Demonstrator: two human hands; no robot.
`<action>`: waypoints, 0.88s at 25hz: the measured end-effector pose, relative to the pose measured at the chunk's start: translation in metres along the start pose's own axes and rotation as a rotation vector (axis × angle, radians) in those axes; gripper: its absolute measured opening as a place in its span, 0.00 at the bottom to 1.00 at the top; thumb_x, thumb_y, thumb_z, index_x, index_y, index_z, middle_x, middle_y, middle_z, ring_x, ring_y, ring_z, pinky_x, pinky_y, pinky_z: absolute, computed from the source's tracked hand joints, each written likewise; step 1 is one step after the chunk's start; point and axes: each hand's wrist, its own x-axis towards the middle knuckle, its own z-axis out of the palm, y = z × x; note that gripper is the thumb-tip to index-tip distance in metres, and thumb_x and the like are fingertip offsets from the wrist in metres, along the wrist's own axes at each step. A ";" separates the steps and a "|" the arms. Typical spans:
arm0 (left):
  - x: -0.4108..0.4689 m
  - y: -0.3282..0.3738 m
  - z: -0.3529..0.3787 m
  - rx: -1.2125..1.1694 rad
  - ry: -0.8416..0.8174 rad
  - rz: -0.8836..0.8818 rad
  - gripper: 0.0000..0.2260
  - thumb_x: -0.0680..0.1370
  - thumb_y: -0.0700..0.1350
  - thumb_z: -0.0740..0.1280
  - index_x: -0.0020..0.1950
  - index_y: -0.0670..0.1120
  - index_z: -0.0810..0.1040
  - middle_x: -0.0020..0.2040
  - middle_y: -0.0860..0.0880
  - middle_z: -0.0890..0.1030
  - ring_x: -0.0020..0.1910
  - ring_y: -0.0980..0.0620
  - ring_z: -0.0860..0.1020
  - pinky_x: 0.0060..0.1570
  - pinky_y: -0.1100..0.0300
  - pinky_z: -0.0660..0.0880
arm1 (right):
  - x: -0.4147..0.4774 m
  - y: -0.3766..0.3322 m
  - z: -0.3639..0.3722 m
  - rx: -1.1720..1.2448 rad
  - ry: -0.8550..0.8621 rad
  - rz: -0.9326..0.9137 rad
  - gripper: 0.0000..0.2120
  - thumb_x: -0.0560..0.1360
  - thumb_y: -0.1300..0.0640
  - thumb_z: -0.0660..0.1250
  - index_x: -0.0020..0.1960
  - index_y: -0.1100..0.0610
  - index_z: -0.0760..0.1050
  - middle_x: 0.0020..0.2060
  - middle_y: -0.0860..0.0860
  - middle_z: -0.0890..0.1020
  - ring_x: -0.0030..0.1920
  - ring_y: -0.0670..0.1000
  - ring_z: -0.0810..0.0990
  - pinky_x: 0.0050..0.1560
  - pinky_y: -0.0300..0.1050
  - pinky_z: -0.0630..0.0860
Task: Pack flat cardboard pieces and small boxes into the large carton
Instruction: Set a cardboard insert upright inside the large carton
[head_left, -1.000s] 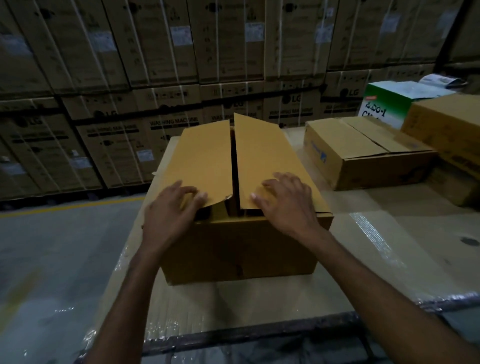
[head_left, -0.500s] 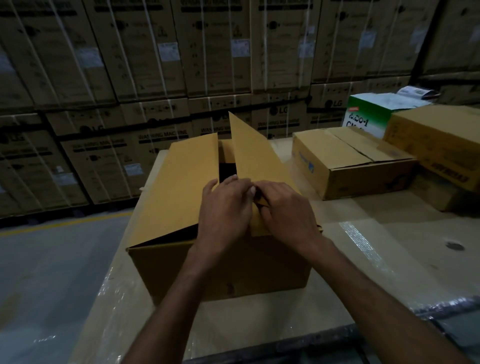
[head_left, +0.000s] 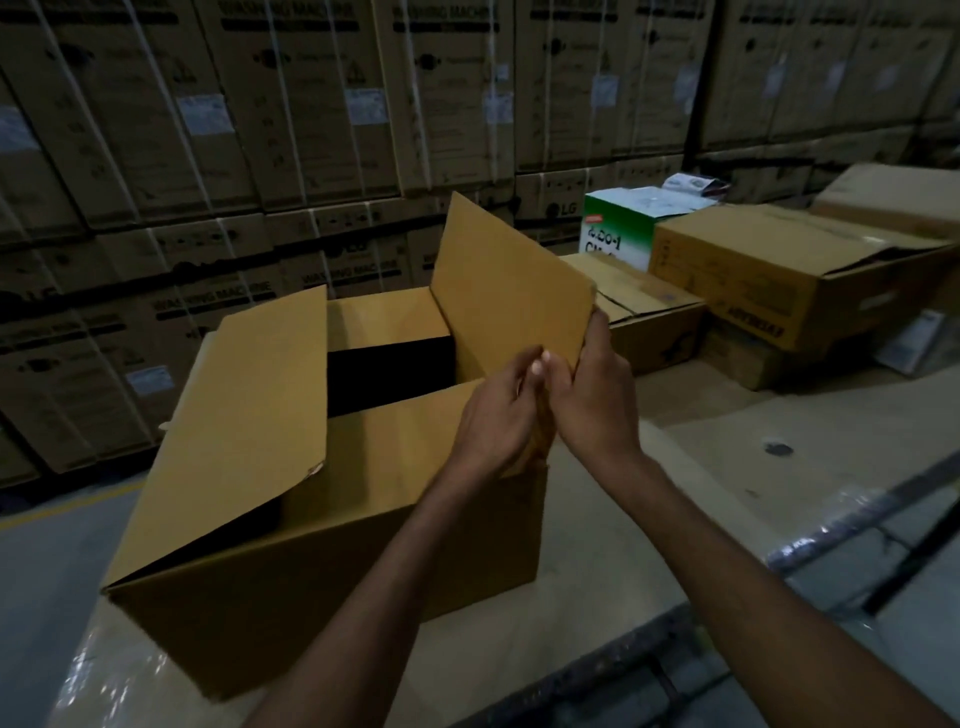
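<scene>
The large brown carton (head_left: 332, 561) stands on the wrapped worktable in front of me. Its left flap (head_left: 249, 415) lies sloped down over the opening. Its right flap (head_left: 509, 280) is raised nearly upright. My right hand (head_left: 597, 400) grips the near edge of that right flap. My left hand (head_left: 498, 415) is pressed against it, fingers curled on the same edge at the carton's near right corner. Between the flaps the inside of the carton (head_left: 389, 369) is dark, and I cannot make out its contents.
A smaller closed brown box (head_left: 649, 317) lies behind my hands to the right. Further right are a large brown box (head_left: 779, 270) and a green-and-white box (head_left: 618, 228). Stacked strapped cartons (head_left: 311, 130) wall the back. The table's front edge (head_left: 597, 670) runs below.
Both flaps lay nearly shut a second ago with a hand on each. My left hand crossed to join the right, and the right flap has swung up, opening the carton.
</scene>
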 end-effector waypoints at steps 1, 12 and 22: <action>0.003 -0.005 0.008 0.080 -0.046 -0.016 0.18 0.86 0.52 0.55 0.75 0.51 0.72 0.66 0.48 0.80 0.62 0.49 0.78 0.59 0.54 0.76 | 0.003 0.009 -0.004 0.042 0.025 0.102 0.28 0.81 0.55 0.67 0.78 0.54 0.60 0.61 0.55 0.80 0.57 0.55 0.81 0.49 0.44 0.76; 0.013 -0.033 0.056 0.687 -0.120 0.070 0.15 0.85 0.52 0.58 0.66 0.49 0.79 0.66 0.50 0.79 0.70 0.50 0.72 0.67 0.51 0.70 | 0.013 0.117 0.015 0.093 -0.095 1.055 0.58 0.68 0.50 0.82 0.81 0.64 0.46 0.80 0.61 0.55 0.76 0.64 0.63 0.70 0.57 0.70; 0.005 -0.039 0.050 0.550 0.024 -0.016 0.09 0.83 0.51 0.63 0.54 0.49 0.80 0.48 0.51 0.82 0.39 0.59 0.76 0.33 0.68 0.67 | -0.006 0.106 0.044 0.137 -0.456 0.721 0.12 0.80 0.62 0.63 0.57 0.57 0.83 0.49 0.53 0.80 0.52 0.56 0.79 0.50 0.47 0.76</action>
